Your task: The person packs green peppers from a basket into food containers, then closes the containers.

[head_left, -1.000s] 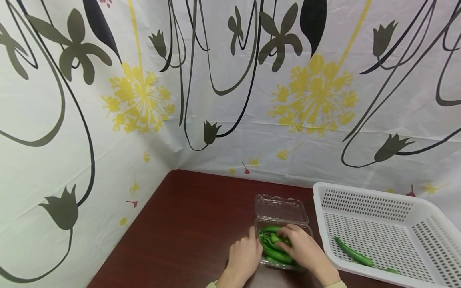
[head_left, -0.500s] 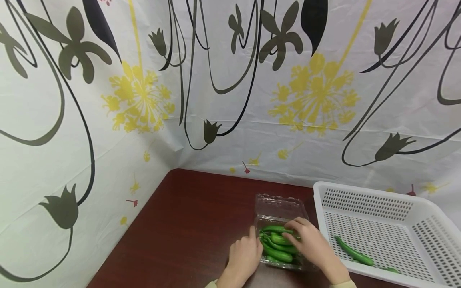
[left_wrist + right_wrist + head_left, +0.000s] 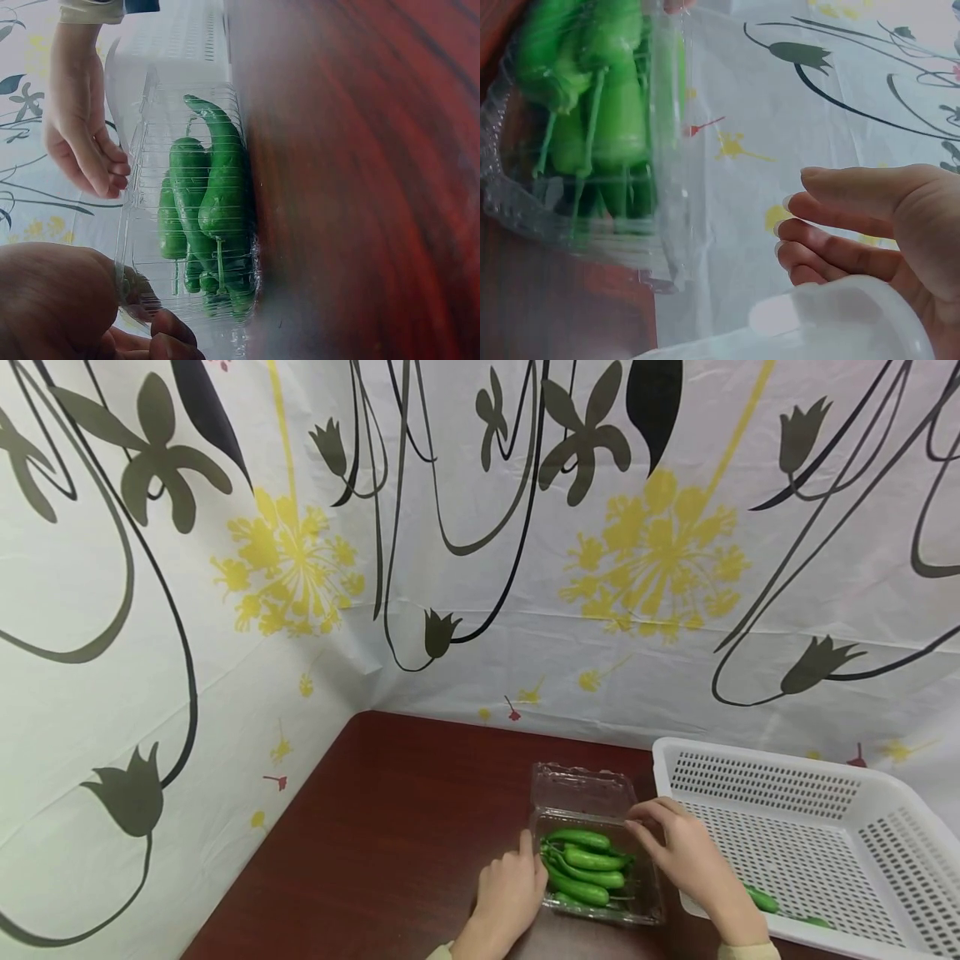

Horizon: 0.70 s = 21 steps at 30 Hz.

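Note:
A clear plastic clamshell box (image 3: 647,910) stands on the table with its lid (image 3: 581,789) flipped back. Several green chili peppers (image 3: 588,858) lie side by side in it, stems showing in the wrist views. At the box's left side, my left hand (image 3: 504,893) holds the wall, one finger showing through the plastic in the left wrist view and others curled outside. My right hand (image 3: 693,860) hovers between the box and the white basket (image 3: 795,768), fingers loosely bent, thumb apart, nothing held. In the right wrist view the right hand (image 3: 870,232) shows above the basket's rim.
The white perforated basket, right of the box, holds a few green peppers (image 3: 763,898), partly hidden behind the right forearm and the rim. Dark red tabletop (image 3: 390,827) spreads to the left. A patterned white sheet (image 3: 480,568) hangs behind and at the left.
My right hand has let go of the peppers in the box, lifted off them and moved right toward the basket. The left hand stays at the box's side.

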### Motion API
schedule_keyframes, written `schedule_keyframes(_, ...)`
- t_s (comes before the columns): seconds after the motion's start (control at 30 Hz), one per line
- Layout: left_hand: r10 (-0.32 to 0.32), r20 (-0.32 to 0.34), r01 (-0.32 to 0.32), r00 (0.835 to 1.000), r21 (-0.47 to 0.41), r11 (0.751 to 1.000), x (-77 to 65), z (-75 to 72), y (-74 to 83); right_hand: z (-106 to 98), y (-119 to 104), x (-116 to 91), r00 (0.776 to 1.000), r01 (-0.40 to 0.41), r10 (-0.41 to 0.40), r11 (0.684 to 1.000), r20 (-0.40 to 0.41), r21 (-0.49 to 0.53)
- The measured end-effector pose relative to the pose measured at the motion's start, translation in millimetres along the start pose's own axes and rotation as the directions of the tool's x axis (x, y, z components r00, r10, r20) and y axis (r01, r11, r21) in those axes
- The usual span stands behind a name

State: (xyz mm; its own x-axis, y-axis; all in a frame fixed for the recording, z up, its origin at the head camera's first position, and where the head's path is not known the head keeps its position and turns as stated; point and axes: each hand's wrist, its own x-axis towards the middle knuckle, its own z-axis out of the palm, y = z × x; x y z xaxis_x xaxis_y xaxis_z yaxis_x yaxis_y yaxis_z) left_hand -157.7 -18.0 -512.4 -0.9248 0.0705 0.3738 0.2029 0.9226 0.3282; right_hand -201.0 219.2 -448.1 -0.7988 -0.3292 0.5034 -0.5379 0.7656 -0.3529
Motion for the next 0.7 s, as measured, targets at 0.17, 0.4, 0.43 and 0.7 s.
schedule_keyframes(0.17,-0.010,0.018,0.011,1.000,-0.007,1.000,0.9,-0.3,0.2,-5.2,5.4,-0.7,1.000,0.004,-0.004,1.000,-0.031,-0.015)
schedule_keyframes(0.4,-0.014,0.030,0.014,0.999,-0.010,1.000,-0.6,-0.9,1.4,-10.2,14.3,-2.3,0.996,0.016,-0.019,0.999,-0.082,-0.038)
schedule_keyframes(0.43,-0.013,0.031,0.014,0.999,-0.011,1.000,-0.6,-1.1,1.5,-11.1,15.4,-2.4,0.997,0.009,-0.012,0.999,-0.082,-0.038)
schedule_keyframes(0.7,-0.014,0.047,0.015,0.999,-0.015,1.000,0.6,-0.8,1.0,-19.6,26.9,-6.0,0.996,-0.045,0.041,0.998,-0.078,-0.048)
